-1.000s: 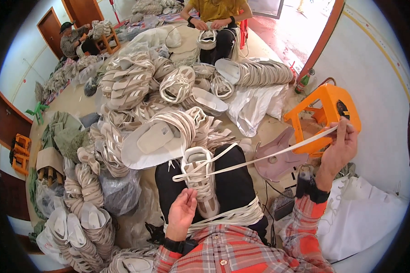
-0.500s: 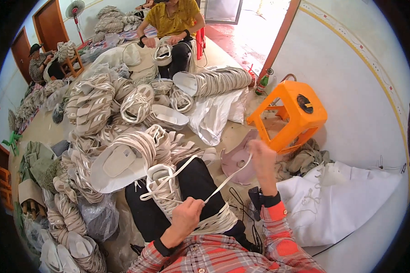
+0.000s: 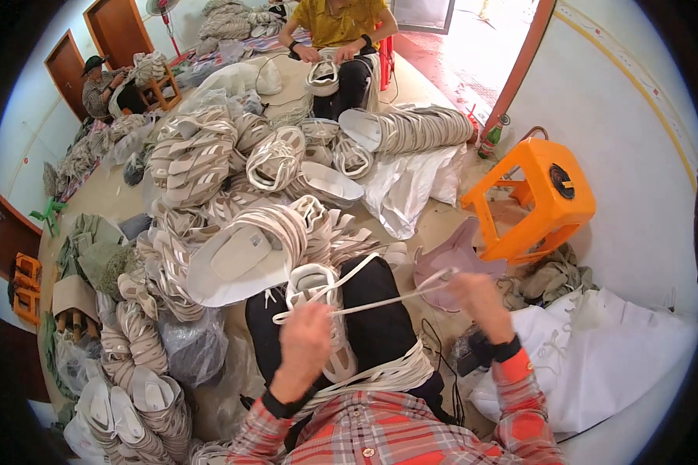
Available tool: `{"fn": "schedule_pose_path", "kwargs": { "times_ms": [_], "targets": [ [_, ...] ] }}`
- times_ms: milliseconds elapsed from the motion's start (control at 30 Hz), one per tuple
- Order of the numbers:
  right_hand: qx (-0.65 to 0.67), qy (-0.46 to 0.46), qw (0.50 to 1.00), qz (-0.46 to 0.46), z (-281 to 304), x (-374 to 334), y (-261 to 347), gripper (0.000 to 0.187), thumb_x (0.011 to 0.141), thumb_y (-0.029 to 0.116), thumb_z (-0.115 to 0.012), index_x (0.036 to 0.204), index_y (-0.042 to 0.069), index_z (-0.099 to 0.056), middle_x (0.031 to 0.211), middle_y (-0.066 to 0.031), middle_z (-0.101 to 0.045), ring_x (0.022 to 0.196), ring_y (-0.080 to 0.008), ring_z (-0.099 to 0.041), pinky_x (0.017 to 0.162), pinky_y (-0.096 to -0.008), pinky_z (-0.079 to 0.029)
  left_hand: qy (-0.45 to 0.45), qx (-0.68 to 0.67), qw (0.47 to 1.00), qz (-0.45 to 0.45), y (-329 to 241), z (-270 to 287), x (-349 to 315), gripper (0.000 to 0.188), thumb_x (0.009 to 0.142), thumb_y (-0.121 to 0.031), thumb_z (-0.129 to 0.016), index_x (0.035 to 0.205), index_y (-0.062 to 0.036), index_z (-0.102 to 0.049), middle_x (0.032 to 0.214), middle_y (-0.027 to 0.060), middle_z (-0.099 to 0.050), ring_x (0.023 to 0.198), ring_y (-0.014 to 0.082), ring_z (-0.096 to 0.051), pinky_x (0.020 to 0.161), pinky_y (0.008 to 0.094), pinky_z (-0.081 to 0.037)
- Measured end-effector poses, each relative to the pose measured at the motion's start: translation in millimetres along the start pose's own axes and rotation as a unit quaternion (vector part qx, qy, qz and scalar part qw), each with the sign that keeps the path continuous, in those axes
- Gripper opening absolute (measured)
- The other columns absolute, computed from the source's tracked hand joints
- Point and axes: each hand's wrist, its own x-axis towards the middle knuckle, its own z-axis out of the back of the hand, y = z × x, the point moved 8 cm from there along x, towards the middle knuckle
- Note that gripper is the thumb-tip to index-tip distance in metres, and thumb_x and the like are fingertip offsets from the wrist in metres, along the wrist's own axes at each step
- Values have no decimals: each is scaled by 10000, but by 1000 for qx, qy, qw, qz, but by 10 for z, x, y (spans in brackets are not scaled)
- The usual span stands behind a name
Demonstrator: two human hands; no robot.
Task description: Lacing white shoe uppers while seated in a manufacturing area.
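A beige and white shoe upper (image 3: 316,285) lies on my dark-trousered lap, its lacing side up. A cream shoelace (image 3: 392,297) runs from the upper across to the right. My left hand (image 3: 305,341) is closed over the upper, pinching the lace near the eyelets. Off to the right, my right hand (image 3: 479,302) has its fingers closed on the same lace, with the tip end sticking out past them. Another stretch of lace loops up above the upper. A bundle of loose laces (image 3: 392,376) lies across my lap.
Stacked soles and uppers (image 3: 248,248) pile up ahead and to the left. An orange stool (image 3: 531,201) stands right, beside a mauve plastic basin (image 3: 442,271) and white sacking (image 3: 597,356). A co-worker (image 3: 341,46) sits beyond the pile; another person (image 3: 105,85) sits far left.
My right hand has come down and moved right, pulling the lace flatter. The left hand has shifted up over the upper. The whole view has swung left, so things sit farther right.
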Motion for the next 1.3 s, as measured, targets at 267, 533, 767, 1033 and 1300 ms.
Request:
{"fn": "schedule_pose_path", "kwargs": {
  "times_ms": [267, 533, 767, 1033, 1300],
  "targets": [
    [566, -264, 756, -196, 373, -252, -1247, 293, 889, 62, -527, 1173, -11, -525, 1042, -188, -623, 870, -213, -635, 726, -304, -505, 57, 26, 995, 82, 865, 180, -125, 212, 725, -147, -680, 911, -91, -594, 871, 37, -577, 881, 242, -499, 785, 388, -355],
    [570, -330, 740, -139, 170, 98, -404, 269, 926, 90, -487, 1176, -10, -473, 978, -140, -604, 772, -156, -604, 638, -262, -501, -6, 88, 995, -54, 392, 162, -193, 169, 717, -94, -665, 879, -98, -618, 861, 34, -545, 874, 231, -503, 781, 361, -349],
    [540, -391, 745, -19, 1036, 545, 33, 238, 938, 83, -437, 1158, -7, -452, 908, -129, -603, 651, -104, -544, 531, -222, -455, 49, 162, 984, -50, 371, -6, -126, 128, 717, -126, -659, 813, -90, -581, 788, 43, -495, 803, 226, -455, 724, 361, -332],
    [415, -279, 866, 3, 1072, 785, 479, 187, 943, 91, -419, 1088, 16, -510, 787, -49, -586, 591, -47, -439, 499, -182, -357, 67, 135, 988, -16, 497, -37, -95, 122, 719, -123, -651, 804, -82, -573, 776, 59, -484, 798, 241, -452, 704, 376, -324],
    [193, -246, 949, 49, 389, 315, 112, 342, 788, -33, -423, 1101, 59, -525, 660, 17, -416, 591, -85, -409, 540, -234, -354, 15, 89, 996, -29, 154, -112, 22, 205, 703, -92, -656, 892, -77, -579, 926, 78, -504, 882, 257, -465, 767, 383, -336]
  ]
}}
